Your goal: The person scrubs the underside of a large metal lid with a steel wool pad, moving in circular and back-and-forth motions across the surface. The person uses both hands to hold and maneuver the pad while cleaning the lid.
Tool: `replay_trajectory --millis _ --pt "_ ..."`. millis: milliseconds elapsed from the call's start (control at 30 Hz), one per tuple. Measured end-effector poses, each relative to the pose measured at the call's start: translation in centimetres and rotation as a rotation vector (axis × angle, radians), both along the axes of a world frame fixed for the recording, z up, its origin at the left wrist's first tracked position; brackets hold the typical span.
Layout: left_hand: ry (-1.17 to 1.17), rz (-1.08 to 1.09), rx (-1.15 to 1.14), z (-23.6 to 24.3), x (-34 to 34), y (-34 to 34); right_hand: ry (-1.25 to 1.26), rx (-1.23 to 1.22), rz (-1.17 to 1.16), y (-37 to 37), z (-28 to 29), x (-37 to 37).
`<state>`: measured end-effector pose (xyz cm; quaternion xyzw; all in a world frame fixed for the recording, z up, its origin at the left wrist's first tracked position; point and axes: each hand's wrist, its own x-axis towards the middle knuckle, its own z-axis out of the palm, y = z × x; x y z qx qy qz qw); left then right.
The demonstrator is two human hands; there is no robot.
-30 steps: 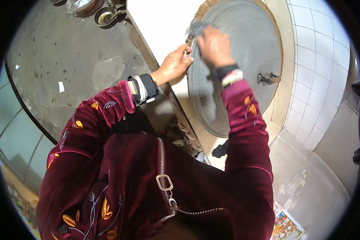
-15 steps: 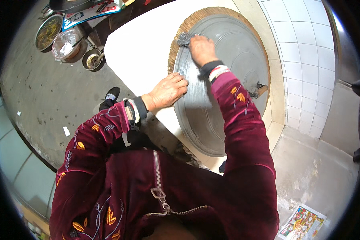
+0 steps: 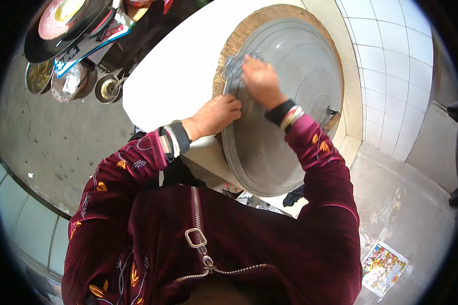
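A large round grey metal lid (image 3: 285,152) with raised rings leans across a straw-coloured woven ring (image 3: 247,33). My left hand (image 3: 216,116) grips the lid's left rim, its fingers curled over the edge. Pressed against the upper left of the lid is a silvery, wiry scouring pad (image 3: 235,65). My right hand (image 3: 262,84), somewhat blurred, is closed on that pad. The lid's handle, with a wooden piece (image 3: 333,123), shows at the right, partly in the shade of my right sleeve.
The white counter (image 3: 163,71) lies under the lid, beside a white tiled wall (image 3: 371,56). On the far left are a black pan (image 3: 40,48), a bowl (image 3: 38,84), a lined tub (image 3: 68,86) and a small pot (image 3: 108,90). A colourful printed sheet (image 3: 384,268) lies at lower right.
My right hand has moved slightly down and toward me along the lid with the scouring pad. My left hand stays on the rim. The view has shifted a little.
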<state>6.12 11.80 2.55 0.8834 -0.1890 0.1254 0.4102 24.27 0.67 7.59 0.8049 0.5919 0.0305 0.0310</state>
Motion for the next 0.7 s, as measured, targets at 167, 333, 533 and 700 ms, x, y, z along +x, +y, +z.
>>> replay_trajectory --millis 167,333,533,700 --pt "0.029 -0.018 -0.102 1.5 0.0 0.1 0.126 0.08 -0.009 -1.3 0.1 3.6" --pt "0.026 -0.003 -0.077 2.0 0.3 -0.2 0.175 -0.026 -0.391 -0.3 0.5 14.9" --pt "0.036 -0.011 -0.06 2.0 0.4 -0.4 0.137 0.157 -0.588 -4.7 0.6 19.3" --pt "0.068 -0.051 -0.063 3.1 0.6 -0.2 0.36 0.21 0.083 -7.6 0.9 5.5"
